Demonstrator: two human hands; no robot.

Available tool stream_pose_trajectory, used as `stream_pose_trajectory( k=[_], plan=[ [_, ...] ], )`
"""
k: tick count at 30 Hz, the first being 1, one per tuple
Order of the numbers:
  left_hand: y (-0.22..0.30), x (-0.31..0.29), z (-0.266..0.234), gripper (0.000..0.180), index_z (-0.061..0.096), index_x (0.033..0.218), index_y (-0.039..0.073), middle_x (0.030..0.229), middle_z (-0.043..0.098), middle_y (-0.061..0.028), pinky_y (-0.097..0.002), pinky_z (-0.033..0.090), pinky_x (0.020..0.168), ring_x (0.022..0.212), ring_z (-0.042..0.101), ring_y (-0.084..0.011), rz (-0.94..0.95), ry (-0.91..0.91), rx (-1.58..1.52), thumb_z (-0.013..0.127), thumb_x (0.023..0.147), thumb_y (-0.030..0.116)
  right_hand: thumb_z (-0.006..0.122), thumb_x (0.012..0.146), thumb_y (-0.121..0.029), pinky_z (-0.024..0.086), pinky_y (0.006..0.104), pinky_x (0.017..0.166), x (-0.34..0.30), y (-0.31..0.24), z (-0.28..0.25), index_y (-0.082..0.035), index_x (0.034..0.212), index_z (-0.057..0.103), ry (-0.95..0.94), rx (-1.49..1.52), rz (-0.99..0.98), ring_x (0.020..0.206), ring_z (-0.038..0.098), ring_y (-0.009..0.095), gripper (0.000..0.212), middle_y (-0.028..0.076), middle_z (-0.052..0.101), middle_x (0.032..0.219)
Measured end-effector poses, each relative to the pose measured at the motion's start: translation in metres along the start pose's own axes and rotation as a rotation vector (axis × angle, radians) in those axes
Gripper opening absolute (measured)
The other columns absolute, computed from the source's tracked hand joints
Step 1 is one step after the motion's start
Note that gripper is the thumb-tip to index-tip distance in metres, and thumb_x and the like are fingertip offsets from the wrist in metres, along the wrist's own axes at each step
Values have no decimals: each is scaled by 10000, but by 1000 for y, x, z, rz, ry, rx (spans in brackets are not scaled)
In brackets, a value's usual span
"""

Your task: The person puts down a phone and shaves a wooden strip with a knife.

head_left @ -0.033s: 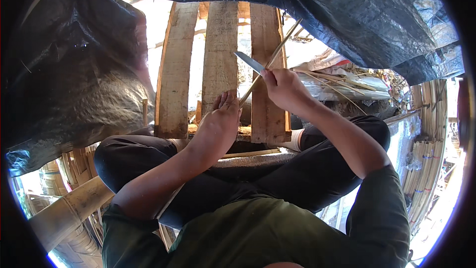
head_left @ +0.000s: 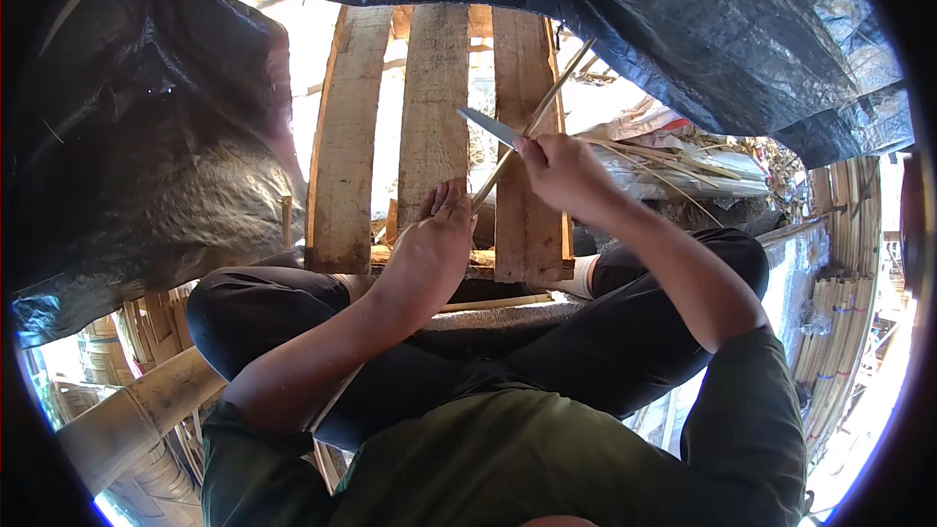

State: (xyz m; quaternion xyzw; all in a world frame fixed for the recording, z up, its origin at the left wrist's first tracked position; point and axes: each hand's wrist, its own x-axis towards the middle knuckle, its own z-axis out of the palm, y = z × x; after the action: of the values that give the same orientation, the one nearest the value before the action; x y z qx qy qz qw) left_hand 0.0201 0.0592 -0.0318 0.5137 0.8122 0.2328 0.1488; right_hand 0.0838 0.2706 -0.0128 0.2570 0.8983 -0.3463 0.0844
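Note:
My right hand is closed round a knife whose handle is hidden in the fist. The knife's grey blade points up and left and crosses a thin bamboo strip. The strip slants from my left hand toward the far right, over the right-hand plank of a wooden slat stand. My left hand is closed on the near end of the strip, its fingers bent over the middle plank. Where blade and strip meet, my right thumb is close to both.
Dark plastic sheeting hangs at left and across the top. More thin strips lie on plastic at right. Bundled strips stand at far right. A thick bamboo pole juts in at lower left. My crossed legs flank the slats.
The knife blade has shifted very slightly left, with my right hand turning a little. My left hand and the strip look almost the same.

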Motion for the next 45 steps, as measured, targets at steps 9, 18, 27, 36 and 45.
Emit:
stream_pose_trajectory(
  k=[9, 18, 27, 36, 45],
  plan=[
    [1, 1, -2, 408, 408, 1292, -158, 1221, 535, -375, -468, 466, 1021, 1210, 517, -451, 3, 13, 20, 479, 970, 83, 423, 1021, -320, 492, 438, 515, 18, -2, -28, 35, 903, 642, -53, -4, 139, 561, 651, 339, 434, 226, 635, 677],
    [2, 3, 0, 376, 444, 1255, -150, 1244, 527, -365, -461, 465, 1026, 1206, 520, -451, -32, 1, -48, 489, 966, 86, 462, 1001, -297, 523, 486, 609, 2, 6, 4, 41, 838, 647, 110, -36, 8, 627, 667, 398, 419, 274, 625, 663],
    [1, 0, 1, 363, 459, 1240, -146, 1257, 526, -357, -465, 464, 1022, 1191, 535, -453, 33, 42, 41, 497, 962, 85, 410, 1014, -317, 519, 438, 545, 3, 5, 3, 38, 814, 646, 106, -70, -31, 593, 669, 344, 471, 232, 633, 648],
    [0, -1, 0, 412, 432, 1281, -157, 1259, 523, -362, -457, 455, 1038, 1205, 525, -452, 39, 47, 41, 497, 966, 100, 448, 1012, -360, 504, 465, 572, 20, -2, -24, 35, 825, 620, -117, 56, 214, 605, 670, 336, 470, 222, 634, 655],
    [-1, -2, 2, 421, 416, 1286, -162, 1269, 513, -364, -461, 447, 1045, 1211, 520, -453, 10, 10, 7, 498, 964, 97, 429, 1021, -329, 483, 398, 453, 6, -2, -4, 23, 805, 635, -68, 47, 100, 498, 633, 276, 462, 166, 627, 608]
  ],
)
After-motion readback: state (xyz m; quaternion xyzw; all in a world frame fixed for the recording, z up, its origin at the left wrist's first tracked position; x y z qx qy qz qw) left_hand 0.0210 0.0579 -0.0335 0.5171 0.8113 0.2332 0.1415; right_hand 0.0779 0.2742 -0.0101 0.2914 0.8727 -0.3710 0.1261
